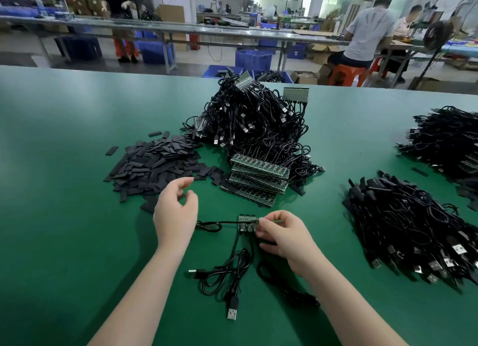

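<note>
A small green circuit-board strip point(247, 223) with black USB cables point(227, 273) soldered to it lies on the green table point(64, 216) in front of me. My right hand point(283, 236) pinches the strip's right end between thumb and fingers. My left hand point(176, 214) hovers just left of it with loosely curled fingers, holding nothing, near a heap of flat black sleeve pieces point(155, 164). The cables trail toward me and end in USB plugs point(232, 312).
A big tangle of black USB cables with stacked board strips point(258, 180) fills the table's middle. Two piles of sleeved cables point(403, 226) lie at the right. Beyond the far edge are blue crates point(253, 58), benches and seated people point(367, 33).
</note>
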Demonstrator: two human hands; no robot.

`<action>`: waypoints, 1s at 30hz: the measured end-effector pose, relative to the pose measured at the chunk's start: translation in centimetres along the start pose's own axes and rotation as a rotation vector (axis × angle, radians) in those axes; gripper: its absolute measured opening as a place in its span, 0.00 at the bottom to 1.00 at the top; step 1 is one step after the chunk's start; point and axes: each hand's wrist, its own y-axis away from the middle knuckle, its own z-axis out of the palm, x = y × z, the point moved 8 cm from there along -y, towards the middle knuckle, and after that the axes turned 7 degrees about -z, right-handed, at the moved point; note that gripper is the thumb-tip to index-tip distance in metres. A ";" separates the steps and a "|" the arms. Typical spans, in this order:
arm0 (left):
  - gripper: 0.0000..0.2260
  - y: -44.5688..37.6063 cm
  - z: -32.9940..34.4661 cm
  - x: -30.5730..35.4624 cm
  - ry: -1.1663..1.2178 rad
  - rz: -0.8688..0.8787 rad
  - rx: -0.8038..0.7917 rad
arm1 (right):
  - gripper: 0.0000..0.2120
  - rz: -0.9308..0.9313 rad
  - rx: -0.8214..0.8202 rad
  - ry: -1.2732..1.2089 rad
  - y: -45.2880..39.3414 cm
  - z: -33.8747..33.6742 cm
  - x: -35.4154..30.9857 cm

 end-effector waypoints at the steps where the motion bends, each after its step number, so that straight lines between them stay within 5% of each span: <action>1: 0.12 -0.2 0.2 0.5 -0.130 0.070 0.004 | 0.04 -0.003 -0.021 0.015 0.1 0.2 -0.1; 4: 0.17 -1.5 1.0 0.9 -0.518 0.188 0.014 | 0.04 -0.227 0.038 0.199 -0.1 -0.5 -2.1; 10: 0.19 -5.3 1.3 -3.0 -1.056 -0.045 -0.161 | 0.07 -0.529 0.114 0.441 -0.6 -0.6 -3.3; 20: 0.07 -7.8 0.0 -1.8 -1.051 0.125 -0.092 | 0.05 -0.465 0.091 0.276 -1.3 -1.7 -2.3; 26: 0.06 -4.6 0.2 1.8 -0.795 0.344 -0.009 | 0.05 -0.418 0.111 0.227 -0.9 -2.0 -1.9; 30: 0.09 -0.8 2.8 4.9 -0.533 0.432 -0.120 | 0.05 -0.385 0.059 0.295 -0.7 -1.4 -1.8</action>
